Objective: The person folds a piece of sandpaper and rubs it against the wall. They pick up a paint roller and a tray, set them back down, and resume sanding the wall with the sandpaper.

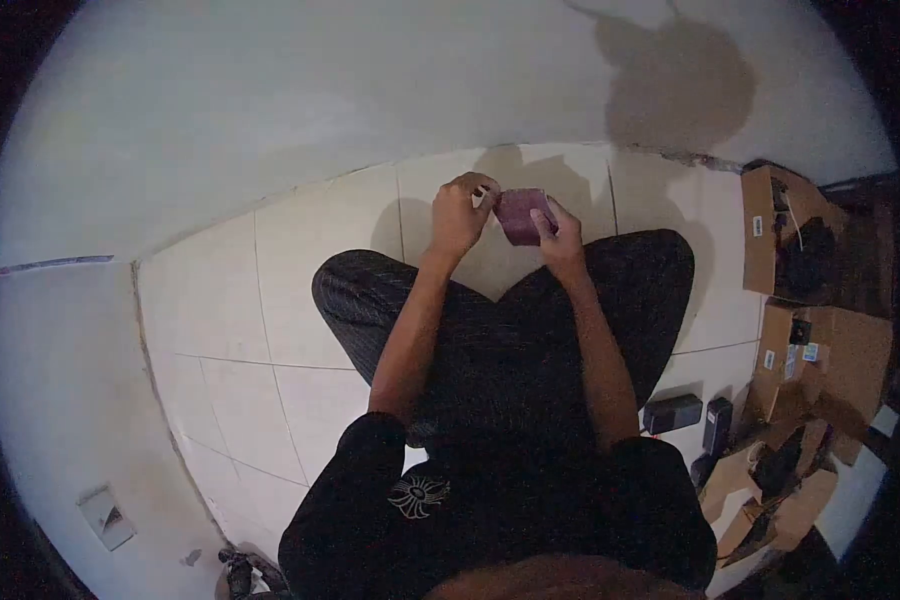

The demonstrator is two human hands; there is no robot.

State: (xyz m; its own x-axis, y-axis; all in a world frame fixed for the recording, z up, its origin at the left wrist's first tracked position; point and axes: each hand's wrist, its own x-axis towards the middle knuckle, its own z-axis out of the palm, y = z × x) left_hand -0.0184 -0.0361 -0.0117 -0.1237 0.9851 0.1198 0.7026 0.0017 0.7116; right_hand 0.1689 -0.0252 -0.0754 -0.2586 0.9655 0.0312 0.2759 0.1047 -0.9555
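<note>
Out in front of my crossed legs, my right hand [561, 238] grips a flat, square maroon piece [520, 216] by its right side. My thumb lies across its face and the fingers go behind it. At the piece's upper left edge is my left hand [460, 212], its fingers curled and thumb drawn in to a pinch. What the left fingertips hold is too small to make out. Both hands are over the pale tiled floor [315, 310], just beyond my dark trousers [510, 340].
Open cardboard boxes [760, 235] with dark things inside stand along the right. Closer to my right knee lie black blocks [673, 413] on the tiles. A white wall [320, 90] rises ahead, and another wall [60, 380] runs down the left. A dark bundle [242, 575] sits at lower left.
</note>
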